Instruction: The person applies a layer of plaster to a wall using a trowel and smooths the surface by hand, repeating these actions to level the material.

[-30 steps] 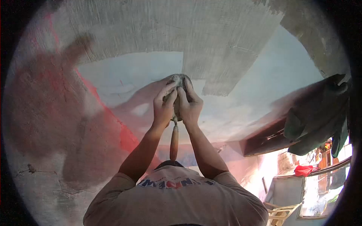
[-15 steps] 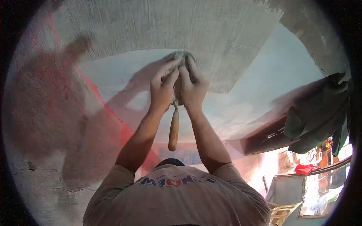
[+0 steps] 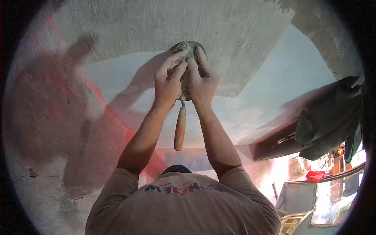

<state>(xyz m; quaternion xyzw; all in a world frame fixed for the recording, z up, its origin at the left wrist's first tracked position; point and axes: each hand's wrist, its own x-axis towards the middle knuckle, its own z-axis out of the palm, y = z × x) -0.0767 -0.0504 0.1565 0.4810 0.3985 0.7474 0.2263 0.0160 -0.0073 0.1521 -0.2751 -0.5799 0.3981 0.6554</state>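
Observation:
A trowel with a wooden handle (image 3: 180,129) hangs between my forearms, the handle pointing back toward my body. Its broad, rounded blade (image 3: 189,46) is caked with grey mortar. My left hand (image 3: 166,84) grips the left side of the blade, fingers curled and thumb pressed inward. On the opposite side, my right hand (image 3: 203,84) holds the right edge the same way. Neither hand is on the handle. My fingers hide much of the blade. Beyond it lies a surface with rough grey plaster (image 3: 156,27) and a smooth pale area (image 3: 117,72).
A cracked, red-stained wall (image 3: 43,117) stands to the left, with shadows across it. Dark cloth (image 3: 329,117) hangs at the right over a dark ledge (image 3: 274,148). Lower right are a red cloth (image 3: 315,176), a bright opening and a pale chair (image 3: 293,219).
Both hands and the trowel have moved forward, higher in the picture. More of the mortar-covered blade shows past my fingers. The grip looks the same.

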